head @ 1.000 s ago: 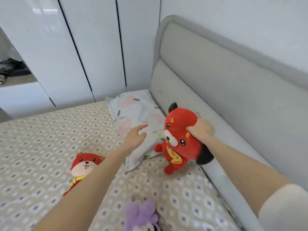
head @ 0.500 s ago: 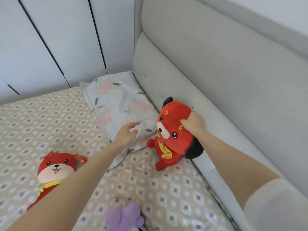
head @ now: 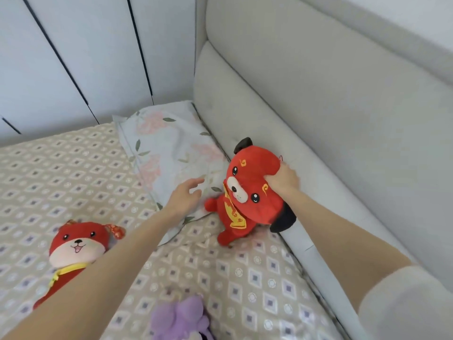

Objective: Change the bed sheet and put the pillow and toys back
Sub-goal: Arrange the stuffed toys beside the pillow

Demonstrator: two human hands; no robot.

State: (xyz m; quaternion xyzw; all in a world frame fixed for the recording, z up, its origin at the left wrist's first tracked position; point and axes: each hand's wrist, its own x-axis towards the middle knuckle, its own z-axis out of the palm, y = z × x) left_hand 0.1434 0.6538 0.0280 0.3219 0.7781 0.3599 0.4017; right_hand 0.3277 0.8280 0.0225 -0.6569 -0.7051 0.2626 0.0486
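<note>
A red plush dog with black ears (head: 247, 192) stands tilted on the patterned beige bed sheet (head: 73, 173), close to the grey headboard. My right hand (head: 283, 179) grips the top of its head. My left hand (head: 185, 198) hovers open over the lower corner of the floral pillow (head: 166, 153), just left of the toy. A second red plush with a cream face (head: 76, 244) lies on the sheet at the left, partly under my left forearm. A purple plush (head: 179, 320) lies at the bottom edge.
The padded grey headboard (head: 318, 119) runs along the right side. White wardrobe doors (head: 85, 57) stand behind the bed at the far side.
The red dog plush has come down a little and tilted over beside the pillow. The view has moved closer. My left hand stays open over the pillow.
</note>
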